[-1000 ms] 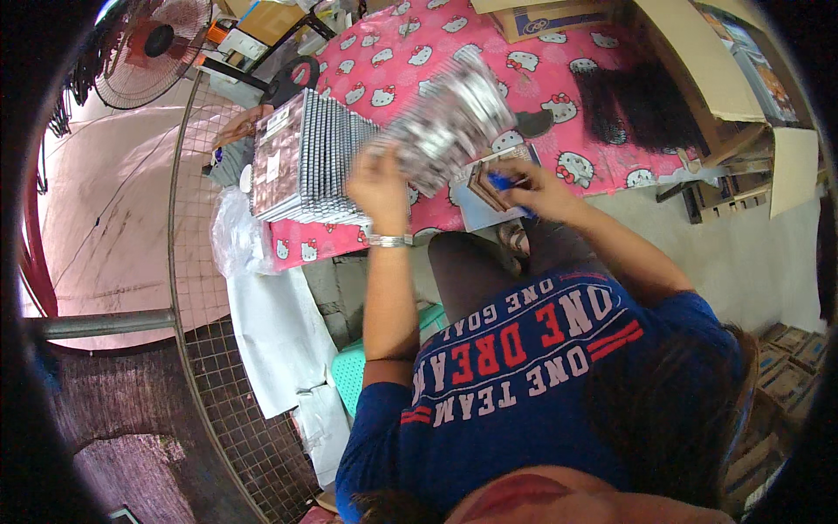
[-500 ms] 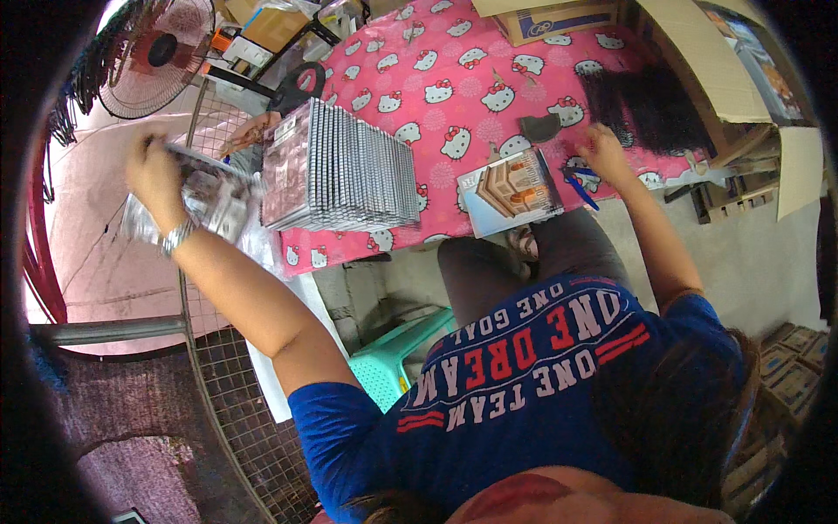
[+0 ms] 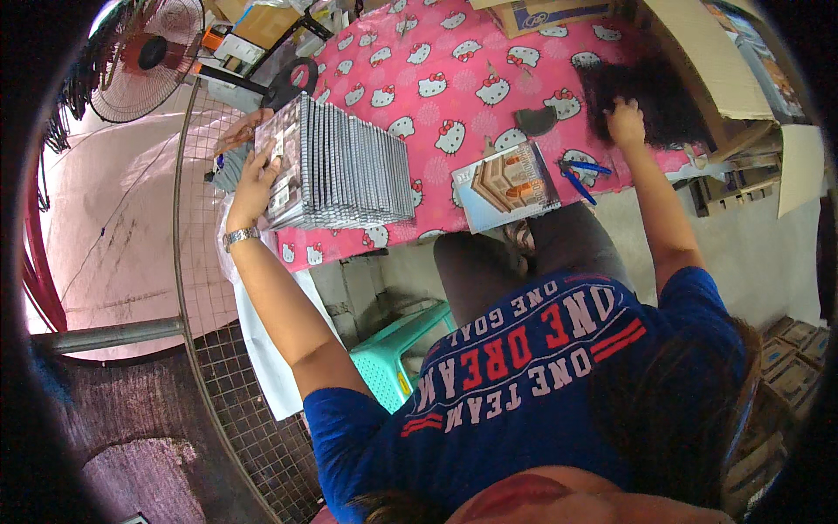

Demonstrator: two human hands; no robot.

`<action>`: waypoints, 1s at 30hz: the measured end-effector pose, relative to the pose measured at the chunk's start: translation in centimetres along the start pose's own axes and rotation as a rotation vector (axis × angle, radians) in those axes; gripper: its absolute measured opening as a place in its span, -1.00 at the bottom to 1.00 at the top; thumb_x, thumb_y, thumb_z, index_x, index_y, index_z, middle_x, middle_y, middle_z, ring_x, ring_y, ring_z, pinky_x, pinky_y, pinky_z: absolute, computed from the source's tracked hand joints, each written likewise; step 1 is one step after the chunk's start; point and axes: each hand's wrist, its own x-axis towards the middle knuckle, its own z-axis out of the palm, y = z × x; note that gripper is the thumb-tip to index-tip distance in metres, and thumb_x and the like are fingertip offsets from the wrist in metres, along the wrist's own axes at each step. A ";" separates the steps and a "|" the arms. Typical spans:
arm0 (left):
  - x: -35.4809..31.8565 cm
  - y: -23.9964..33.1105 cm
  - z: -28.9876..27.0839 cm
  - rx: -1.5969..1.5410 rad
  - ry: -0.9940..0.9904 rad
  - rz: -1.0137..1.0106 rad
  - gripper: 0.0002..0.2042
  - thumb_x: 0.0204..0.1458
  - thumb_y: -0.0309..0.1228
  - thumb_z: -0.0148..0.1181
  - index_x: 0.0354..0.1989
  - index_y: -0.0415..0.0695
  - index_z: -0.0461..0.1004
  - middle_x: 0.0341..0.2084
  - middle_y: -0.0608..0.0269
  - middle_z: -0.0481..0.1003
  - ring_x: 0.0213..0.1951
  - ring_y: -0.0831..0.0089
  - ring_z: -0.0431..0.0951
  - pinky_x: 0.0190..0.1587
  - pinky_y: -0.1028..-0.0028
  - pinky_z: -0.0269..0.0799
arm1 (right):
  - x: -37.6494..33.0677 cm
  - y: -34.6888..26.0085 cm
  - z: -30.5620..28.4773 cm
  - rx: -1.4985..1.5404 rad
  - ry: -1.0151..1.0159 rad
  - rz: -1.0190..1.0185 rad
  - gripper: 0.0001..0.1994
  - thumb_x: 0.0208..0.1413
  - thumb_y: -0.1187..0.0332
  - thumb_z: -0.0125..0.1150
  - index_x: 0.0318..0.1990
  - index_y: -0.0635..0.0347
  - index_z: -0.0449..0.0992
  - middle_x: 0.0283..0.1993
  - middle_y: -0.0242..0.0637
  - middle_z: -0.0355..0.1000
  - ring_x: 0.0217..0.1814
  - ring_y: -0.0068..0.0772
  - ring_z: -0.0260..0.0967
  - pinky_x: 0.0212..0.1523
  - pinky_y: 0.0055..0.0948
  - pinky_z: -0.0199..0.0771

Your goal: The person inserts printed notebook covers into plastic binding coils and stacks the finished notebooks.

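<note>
My left hand (image 3: 253, 179) grips a silvery packet and holds it against the left end of a row of silvery packets (image 3: 349, 166), which stand upright on the pink-clothed table (image 3: 454, 61). A watch is on that wrist. My right hand (image 3: 624, 118) is stretched out to the far right, its fingers closed in a bundle of black hair (image 3: 663, 92) lying on the cloth. A flat card with a house picture (image 3: 506, 185) lies at the table's near edge between my hands. Beside the card are blue pens (image 3: 580, 170).
A small dark half-round piece (image 3: 534, 120) lies near the hair. A cardboard box (image 3: 541, 13) stands at the back, and cartons (image 3: 724, 61) at the right. A standing fan (image 3: 144, 57) and a wire mesh panel (image 3: 196, 253) are on the left, with a green stool (image 3: 397, 345) below the table.
My left hand swung in from the far left with the silvery packet to the end of the row. My right hand moved from the pens up to the black hair.
</note>
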 end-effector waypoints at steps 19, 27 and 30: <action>-7.2 20.1 19.1 -0.138 0.247 0.605 -0.67 -0.03 -0.28 0.31 -0.10 -0.14 0.52 -0.15 0.13 0.53 -0.07 0.12 0.48 0.07 0.23 0.32 | 0.2 0.6 -1.6 0.101 0.172 -0.072 -0.74 -0.07 0.26 0.25 -0.28 0.25 0.54 -0.22 0.03 0.50 -0.11 0.03 0.49 -0.14 -0.13 0.55; -10.5 18.1 36.4 0.230 -0.089 0.688 -0.66 0.01 -0.31 0.13 -0.02 -0.08 0.41 -0.05 0.17 0.43 -0.09 0.18 0.50 -0.22 0.25 0.54 | 2.2 3.0 -2.3 0.274 0.378 -0.156 -0.64 -0.16 0.38 0.25 -0.11 0.20 0.57 -0.33 -0.05 0.51 -0.20 0.00 0.47 -0.11 -0.16 0.50; -9.5 18.0 33.9 0.115 -0.269 0.681 -0.63 -0.04 -0.39 0.10 0.00 -0.11 0.39 -0.09 0.07 0.45 -0.09 0.16 0.50 -0.19 0.20 0.51 | 3.3 4.7 -1.5 0.317 0.420 -0.206 -0.66 -0.13 0.45 0.21 -0.10 0.15 0.58 -0.32 -0.10 0.52 -0.23 -0.05 0.49 -0.15 -0.20 0.52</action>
